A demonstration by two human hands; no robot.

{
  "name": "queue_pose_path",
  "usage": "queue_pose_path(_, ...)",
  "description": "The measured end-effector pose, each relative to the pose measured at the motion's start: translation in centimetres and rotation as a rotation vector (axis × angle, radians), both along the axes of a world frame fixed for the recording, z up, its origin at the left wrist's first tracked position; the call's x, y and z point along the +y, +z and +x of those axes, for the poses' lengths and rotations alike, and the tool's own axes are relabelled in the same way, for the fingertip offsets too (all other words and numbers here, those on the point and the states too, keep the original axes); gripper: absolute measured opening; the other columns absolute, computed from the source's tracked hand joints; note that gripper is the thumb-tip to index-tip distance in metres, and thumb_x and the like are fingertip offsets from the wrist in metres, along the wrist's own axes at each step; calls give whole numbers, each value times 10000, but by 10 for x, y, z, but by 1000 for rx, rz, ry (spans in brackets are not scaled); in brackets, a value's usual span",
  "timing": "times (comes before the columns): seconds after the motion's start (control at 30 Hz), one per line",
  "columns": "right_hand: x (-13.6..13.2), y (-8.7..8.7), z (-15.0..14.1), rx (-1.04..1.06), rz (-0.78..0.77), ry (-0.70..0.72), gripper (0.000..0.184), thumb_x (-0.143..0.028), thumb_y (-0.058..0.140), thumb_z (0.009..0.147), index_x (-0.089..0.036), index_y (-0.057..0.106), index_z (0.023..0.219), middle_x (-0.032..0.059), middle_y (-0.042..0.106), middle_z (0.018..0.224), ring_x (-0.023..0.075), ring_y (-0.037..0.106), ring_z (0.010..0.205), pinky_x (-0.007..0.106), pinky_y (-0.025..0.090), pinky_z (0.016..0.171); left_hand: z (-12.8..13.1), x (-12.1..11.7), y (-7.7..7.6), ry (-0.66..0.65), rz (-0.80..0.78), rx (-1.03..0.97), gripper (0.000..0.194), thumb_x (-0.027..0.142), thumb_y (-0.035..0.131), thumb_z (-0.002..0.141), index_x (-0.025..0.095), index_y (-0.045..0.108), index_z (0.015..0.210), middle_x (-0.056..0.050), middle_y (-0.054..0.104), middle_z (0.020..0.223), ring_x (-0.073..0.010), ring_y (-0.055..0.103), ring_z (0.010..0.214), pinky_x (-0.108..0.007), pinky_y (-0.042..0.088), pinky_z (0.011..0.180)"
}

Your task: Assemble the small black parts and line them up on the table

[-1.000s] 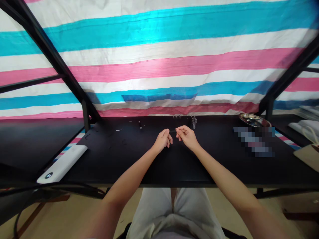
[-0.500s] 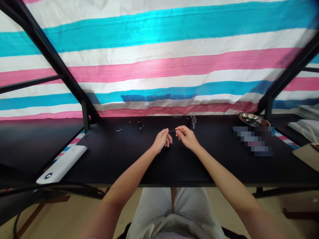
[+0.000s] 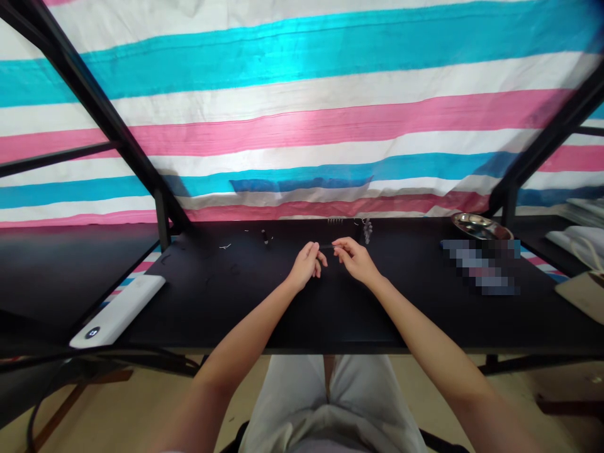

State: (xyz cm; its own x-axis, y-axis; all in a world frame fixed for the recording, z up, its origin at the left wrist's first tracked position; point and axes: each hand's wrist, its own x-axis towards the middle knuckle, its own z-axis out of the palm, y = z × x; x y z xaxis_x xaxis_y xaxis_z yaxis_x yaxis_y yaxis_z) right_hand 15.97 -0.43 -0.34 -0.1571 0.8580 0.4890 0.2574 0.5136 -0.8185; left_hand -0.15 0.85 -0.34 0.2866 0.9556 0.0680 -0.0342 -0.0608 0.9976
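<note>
While light grey trousers (image 3: 297, 390) and a tan floor (image 3: 155, 377) show below its front edge, a smooth black rectangular tabletop (image 3: 321, 327) stretches across the view. Along its left side lies a long white plastic device (image 3: 125, 308) with a small round dark display, set aslant. Over the middle of the table, the bare left hand (image 3: 304, 267) pinches one end of a thin dark strip (image 3: 326, 246), its other fingers loosely curled; the bare right hand (image 3: 355, 258) pinches the other end with its fingertips. Slim and straight, the strip spans the gap between the hands, roughly level, its dark tone barely standing out from the tabletop; its material is too small to tell. To the right lies a pixelated item (image 3: 481, 267). Farther back are white thread-like scraps (image 3: 225, 246), a small black cylinder (image 3: 265, 237), a grey cluster of small rounded pieces (image 3: 367, 231), a shiny round silver metal plate (image 3: 479, 225) and a row of tiny pale pieces (image 3: 335, 221). Behind everything, slanting black metal bars (image 3: 108, 119) stand before a wrinkled sheet (image 3: 302, 119) striped blue, white and pink.
</note>
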Motion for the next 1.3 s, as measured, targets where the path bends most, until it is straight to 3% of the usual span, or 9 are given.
queue_pose_path(0.47,2,1,3,4,28,-22,212,-359,476,839,-202,548,962,9,570,730,104,515,562,262,431,564,0,1,-2,15,7,-20,326,505,373,845,188,352,772,42,568,598,-40,424,285,-151,224,293)
queue_pose_path(0.63,9,0,11,122,52,-85,229,-380,489,836,-202,533,973,-5,559,718,89,504,545,247,428,546,-4,8,-5,98,-10,-4,331,507,365,843,192,328,750,52,562,572,-38,409,275,-146,227,291)
queue_pose_path(0.77,11,0,14,190,58,-112,241,-399,504,827,-203,534,964,-9,557,711,84,500,534,241,427,534,-3,6,-5,40,48,61,291,473,409,835,189,363,796,59,557,587,-35,412,275,-142,231,287)
queue_pose_path(0.97,6,-2,4,123,10,-49,256,-401,503,822,-194,553,966,-16,544,677,86,488,522,236,418,517,-1,-1,-3,-77,91,66,272,413,502,799,186,382,890,73,544,577,-37,419,286,-141,270,301)
queue_pose_path(1.17,4,-5,-1,23,-11,-54,231,-363,504,818,-183,567,949,-3,552,676,116,526,611,252,427,592,-1,1,-4,-73,111,23,271,403,506,794,185,380,896,76,547,578,-38,424,285,-139,269,298)
queue_pose_path(1.3,5,-5,2,-64,-37,-33,243,-373,498,813,-182,567,946,-24,510,622,107,489,559,240,400,560,-1,2,-5,-46,117,-13,258,387,500,798,184,379,901,76,547,580,-38,420,279,-142,268,295)
